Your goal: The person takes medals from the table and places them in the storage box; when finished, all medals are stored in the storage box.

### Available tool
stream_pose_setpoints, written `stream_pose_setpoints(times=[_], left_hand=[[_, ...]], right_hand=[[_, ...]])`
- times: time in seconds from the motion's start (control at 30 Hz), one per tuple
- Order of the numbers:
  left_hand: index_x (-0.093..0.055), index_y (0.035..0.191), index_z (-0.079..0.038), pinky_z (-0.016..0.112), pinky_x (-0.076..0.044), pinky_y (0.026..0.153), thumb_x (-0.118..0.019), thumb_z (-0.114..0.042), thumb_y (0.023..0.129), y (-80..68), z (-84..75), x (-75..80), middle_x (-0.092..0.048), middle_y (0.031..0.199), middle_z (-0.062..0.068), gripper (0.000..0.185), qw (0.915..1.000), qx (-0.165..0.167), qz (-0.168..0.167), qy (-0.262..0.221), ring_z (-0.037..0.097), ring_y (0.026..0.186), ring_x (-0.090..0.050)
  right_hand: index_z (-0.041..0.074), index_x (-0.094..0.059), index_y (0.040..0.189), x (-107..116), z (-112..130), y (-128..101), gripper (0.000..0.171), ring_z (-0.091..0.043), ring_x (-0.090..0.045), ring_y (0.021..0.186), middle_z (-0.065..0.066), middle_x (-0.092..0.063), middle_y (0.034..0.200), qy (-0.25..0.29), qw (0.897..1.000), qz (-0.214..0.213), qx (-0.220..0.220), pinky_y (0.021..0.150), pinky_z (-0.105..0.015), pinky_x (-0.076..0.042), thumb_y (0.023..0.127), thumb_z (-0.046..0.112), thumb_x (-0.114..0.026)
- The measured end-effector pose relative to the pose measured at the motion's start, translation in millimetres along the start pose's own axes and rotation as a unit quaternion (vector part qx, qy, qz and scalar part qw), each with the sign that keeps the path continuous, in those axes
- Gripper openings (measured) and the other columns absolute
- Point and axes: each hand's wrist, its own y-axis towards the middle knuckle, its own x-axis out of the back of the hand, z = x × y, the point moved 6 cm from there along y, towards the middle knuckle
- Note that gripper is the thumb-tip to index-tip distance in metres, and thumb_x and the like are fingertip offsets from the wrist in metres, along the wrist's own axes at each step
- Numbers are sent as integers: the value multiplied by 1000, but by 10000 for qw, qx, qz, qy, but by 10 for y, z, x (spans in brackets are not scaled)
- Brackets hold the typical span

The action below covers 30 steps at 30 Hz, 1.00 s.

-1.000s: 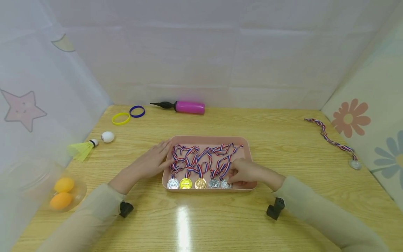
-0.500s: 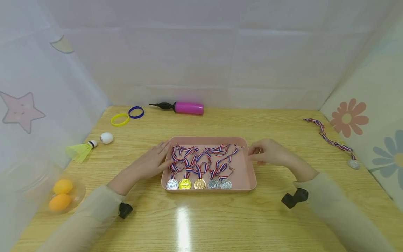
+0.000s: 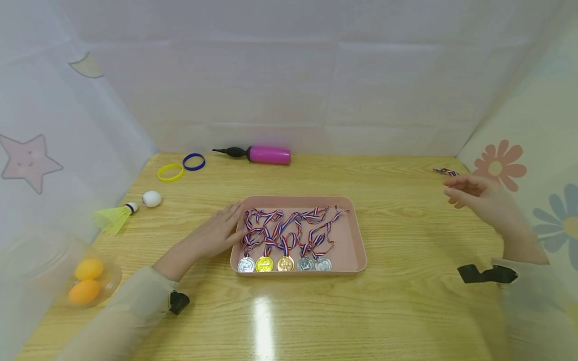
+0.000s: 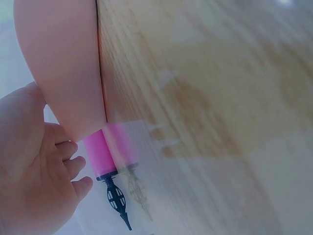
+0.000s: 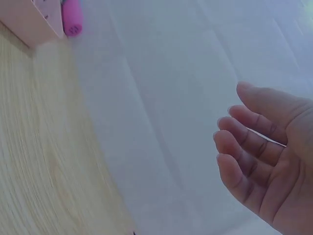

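Five medals point(image 3: 285, 263) lie in a row along the near edge of the pink tray point(image 3: 356, 245) in the head view, ribbons tangled behind them. Left hand point(image 3: 221, 231) rests flat against the tray's left rim, fingers straight, gripping nothing. Right hand point(image 3: 480, 200) hangs in the air well right of the tray, fingers loosely spread, empty, just beside the end of a striped ribbon point(image 3: 444, 172) on the wooden table point(image 3: 406, 301). Pink pump point(image 3: 266, 154), yellow band point(image 3: 170, 172) and blue band point(image 3: 194, 162) sit at the far edge; shuttlecock point(image 3: 115, 215), white ball point(image 3: 151, 198) and orange balls point(image 3: 86, 281) at left.

Left wrist view: left hand point(image 4: 34, 181) lies open against the tray point(image 4: 63, 63); pump point(image 4: 105, 161) beyond.

Right wrist view: right hand point(image 5: 266, 161) open, fingers relaxed, nothing held; tray corner point(image 5: 29, 19) far off.
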Motion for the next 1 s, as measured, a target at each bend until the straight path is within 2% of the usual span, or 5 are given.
stream_pose_setpoints(times=[0.47,0.6,0.73,0.83,1.0], left_hand=[[-16,142,10,53,-17,106,-43,-29,98,0,15,-7,-16,147,27,65,10000,73,36,-32,41,133,-16],[-16,142,10,53,-17,106,-43,-29,98,0,12,-4,-16,147,27,65,9999,83,59,-29,41,133,-16],[-16,142,10,52,-17,106,-43,-29,98,-1,-2,10,-15,147,26,65,10000,61,68,-29,40,134,-15],[-16,142,10,52,-16,107,-42,-29,99,-2,-12,19,-14,148,25,65,9999,50,86,-39,40,134,-14],[-15,143,10,52,-16,107,-42,-29,99,-8,-12,23,-12,148,24,65,9999,71,121,-60,40,134,-13]], right_hand=[[30,-54,107,736,-1248,-586,15,7,-54,75,21,-54,92,334,9803,-1333,-1419,61,-7,-44,94,24,-54],[23,-55,107,781,-1690,-697,18,5,-56,70,21,-55,86,66,9752,-1236,-1837,57,-12,-47,91,31,-57],[-1,-47,126,757,-2009,-793,54,-23,-55,90,-10,-58,105,-775,9638,-847,-2407,71,-36,-47,92,39,-53],[-17,-32,131,726,-2090,-846,75,-31,-50,87,-29,-49,111,-1343,9514,-593,-2706,67,-39,-44,92,45,-49],[-21,-30,130,692,-2073,-836,79,-44,-50,91,-39,-45,112,-1633,9468,-461,-2736,73,-50,-45,92,46,-48]])
